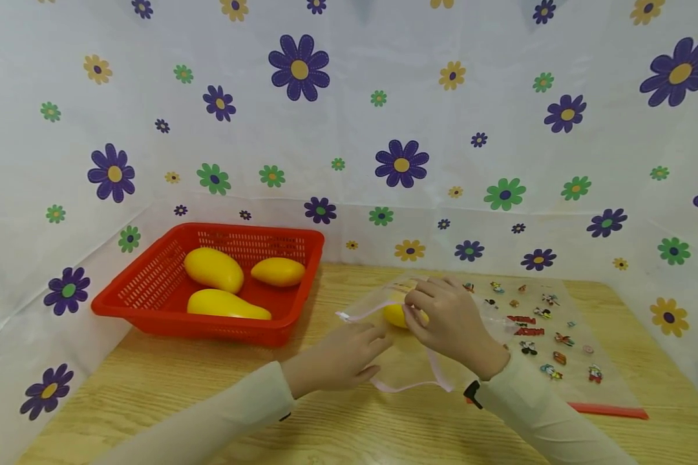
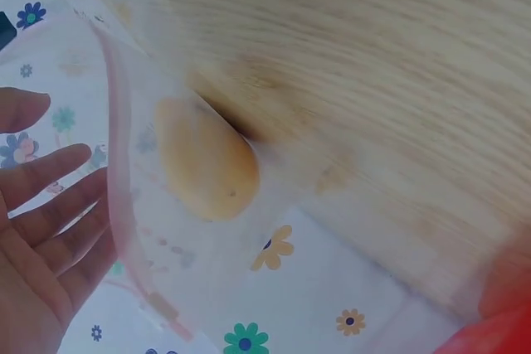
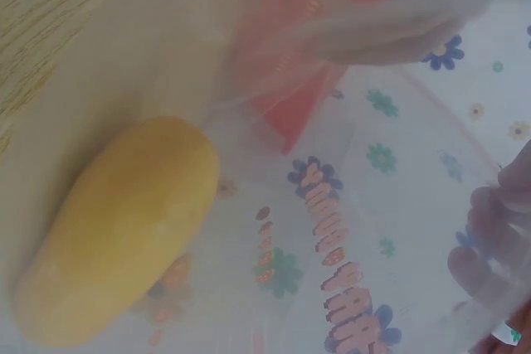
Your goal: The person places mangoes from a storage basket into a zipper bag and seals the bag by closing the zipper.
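Note:
A clear plastic zip bag (image 1: 404, 371) with a pink strip round its spread mouth lies on the table. Inside it, a yellow mango (image 1: 395, 315) shows through the film, also as a mango (image 2: 207, 159) in the left wrist view and a mango (image 3: 120, 230) in the right. My right hand (image 1: 450, 323) pinches the bag's rim with bent fingers, partly covering the mango in the head view. At the mouth's near left side is my left hand (image 1: 340, 358). Its fingers are spread, with fingertips (image 2: 91, 188) against the pink strip.
On the left stands a red plastic basket (image 1: 311, 284) holding 3 yellow mangoes (image 1: 214, 270). To the right, a flat clear bag (image 1: 558, 323) with cartoon prints and a red slider bar (image 1: 607, 411) lies on the wooden table (image 1: 349, 426). A flowered sheet (image 1: 349, 129) hangs around the back.

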{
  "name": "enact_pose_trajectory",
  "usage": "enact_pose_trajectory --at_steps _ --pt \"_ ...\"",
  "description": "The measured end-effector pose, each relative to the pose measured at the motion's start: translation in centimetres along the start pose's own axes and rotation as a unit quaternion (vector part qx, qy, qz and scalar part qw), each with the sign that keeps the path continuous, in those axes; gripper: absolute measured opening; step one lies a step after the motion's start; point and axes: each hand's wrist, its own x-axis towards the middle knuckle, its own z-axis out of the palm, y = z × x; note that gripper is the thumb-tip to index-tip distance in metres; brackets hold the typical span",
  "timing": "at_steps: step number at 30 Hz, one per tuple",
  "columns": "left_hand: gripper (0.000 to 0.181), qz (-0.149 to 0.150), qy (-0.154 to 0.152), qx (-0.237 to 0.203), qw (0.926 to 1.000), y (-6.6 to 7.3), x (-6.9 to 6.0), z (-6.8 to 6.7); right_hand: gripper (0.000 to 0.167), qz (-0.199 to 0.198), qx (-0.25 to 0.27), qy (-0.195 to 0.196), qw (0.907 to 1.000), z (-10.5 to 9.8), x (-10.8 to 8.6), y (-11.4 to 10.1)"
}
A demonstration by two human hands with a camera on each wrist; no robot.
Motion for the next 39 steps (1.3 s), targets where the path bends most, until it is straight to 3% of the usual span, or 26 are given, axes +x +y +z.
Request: enact_pose_trajectory --at_steps 4,11,15,20,30,39 --pt "0.039 0.015 -0.005 0.01 0.9998 0.1 -0.8 -0.5 0.01 -0.001 -0.003 -0.002 1.0 0.0 0.1 -0.1" --pt "0.033 0.061 0.043 0.046 0.9962 -0.1 -2.0 -1.8 0.011 -0.003 -0.008 -0.003 1.0 0.0 0.1 -0.1" --pt "0.037 0.066 0.044 0.058 0.9952 -0.8 -2.6 -2.7 0.011 -0.001 -0.009 -0.008 0.9999 0.0 0.1 -0.1" --pt "0.041 0.055 0.04 0.066 0.9955 -2.1 -3.2 -3.8 0.011 0.004 -0.006 -0.011 0.9999 -0.1 0.1 -0.1" --pt "0.041 0.029 0.029 0.038 0.9984 -4.8 -4.2 -5.8 0.01 0.004 -0.005 -0.009 0.9999 -0.1 0.2 -0.1" --pt "0.041 -0.04 0.0 0.018 0.999 -8.0 -4.7 -6.9 0.012 0.002 -0.007 -0.006 1.0 -0.1 0.2 -0.1"
